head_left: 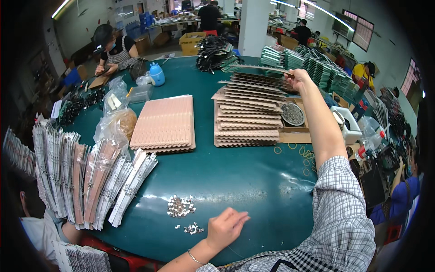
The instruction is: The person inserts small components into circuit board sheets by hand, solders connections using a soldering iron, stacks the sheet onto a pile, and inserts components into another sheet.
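My right hand (297, 80) reaches to the far right and is closed on the end of a thin board (260, 69). That board is seen nearly edge-on above a fanned stack of pinkish-tan boards (248, 122) with wavy edges. My left hand (226, 227) is low over the near middle of the table, thumb and fingers pinched together; anything between the fingertips is too small to make out. Just left of it lie a small cluster of shiny metal pieces (194, 228) and a larger pile of metal pieces (180, 206).
A neat stack of pinkish boards (163, 122) sits left of centre. Wrapped bundles of strips (97, 181) stand at the left edge. A round dish (292, 114) of small parts and loose rubber bands (306, 154) lie right. A person (118, 52) works across the table.
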### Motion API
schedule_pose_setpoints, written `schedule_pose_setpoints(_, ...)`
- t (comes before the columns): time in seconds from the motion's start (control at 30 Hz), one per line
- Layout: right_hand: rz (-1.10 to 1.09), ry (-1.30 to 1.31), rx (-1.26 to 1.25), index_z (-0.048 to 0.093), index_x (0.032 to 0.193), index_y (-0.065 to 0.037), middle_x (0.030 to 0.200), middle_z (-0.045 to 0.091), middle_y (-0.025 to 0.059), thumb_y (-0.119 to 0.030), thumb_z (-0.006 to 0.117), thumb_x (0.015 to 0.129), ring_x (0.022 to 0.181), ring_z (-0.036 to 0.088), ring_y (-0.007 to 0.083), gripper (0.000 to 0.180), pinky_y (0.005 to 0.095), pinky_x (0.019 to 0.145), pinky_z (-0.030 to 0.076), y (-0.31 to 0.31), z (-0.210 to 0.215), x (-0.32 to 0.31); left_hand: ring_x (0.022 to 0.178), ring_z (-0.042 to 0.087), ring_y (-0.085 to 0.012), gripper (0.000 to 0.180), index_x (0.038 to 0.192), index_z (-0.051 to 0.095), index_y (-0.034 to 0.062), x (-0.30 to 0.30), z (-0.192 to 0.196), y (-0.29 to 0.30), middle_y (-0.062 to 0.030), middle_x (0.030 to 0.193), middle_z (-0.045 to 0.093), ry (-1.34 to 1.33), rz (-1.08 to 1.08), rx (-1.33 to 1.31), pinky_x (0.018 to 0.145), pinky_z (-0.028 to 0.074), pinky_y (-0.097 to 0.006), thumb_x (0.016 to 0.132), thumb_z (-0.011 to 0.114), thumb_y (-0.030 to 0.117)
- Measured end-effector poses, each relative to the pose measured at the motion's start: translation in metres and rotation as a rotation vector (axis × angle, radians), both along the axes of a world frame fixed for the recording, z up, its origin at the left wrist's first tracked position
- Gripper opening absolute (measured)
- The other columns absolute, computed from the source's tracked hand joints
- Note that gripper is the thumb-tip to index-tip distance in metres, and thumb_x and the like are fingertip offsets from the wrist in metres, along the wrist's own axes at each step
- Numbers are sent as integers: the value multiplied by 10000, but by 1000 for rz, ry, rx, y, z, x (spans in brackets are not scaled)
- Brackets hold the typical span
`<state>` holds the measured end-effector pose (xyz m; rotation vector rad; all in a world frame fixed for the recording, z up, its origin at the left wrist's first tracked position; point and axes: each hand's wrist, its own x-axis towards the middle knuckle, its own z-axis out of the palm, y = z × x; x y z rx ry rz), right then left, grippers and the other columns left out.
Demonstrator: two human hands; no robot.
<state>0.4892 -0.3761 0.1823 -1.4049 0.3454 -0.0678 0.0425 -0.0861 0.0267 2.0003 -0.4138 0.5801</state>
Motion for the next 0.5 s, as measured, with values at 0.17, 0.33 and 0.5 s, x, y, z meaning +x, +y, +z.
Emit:
schedule_pose_setpoints(0.17,1,100,-56,569,942,-36,746,646,46,-184,488,1026,529,537,121,188,270,389,355,-5,-26,47,515,583,-142,174,887,737,85,1,0,-3,-26,709,601,41,-21,7,451,475,-270,735,818,58)
schedule_pose_setpoints(0.33,-135,104,-1002,712,931,4,836,712,138,-440,582,959,702,682,267,464,415,617,535,-24,-29,59,516,589,-147,171,887,727,58,4,-1,-4,-31,709,598,56,-89,-30,450,480,-275,739,811,47)
schedule_pose_setpoints(0.5,-164,-668,-1332,754,1002,-93,994,726,149,-321,637,894,926,700,320,278,410,811,543,71,-18,-35,525,599,-160,177,897,721,57,2,-3,-9,-34,707,592,64,-82,-42,451,484,-286,743,807,51)
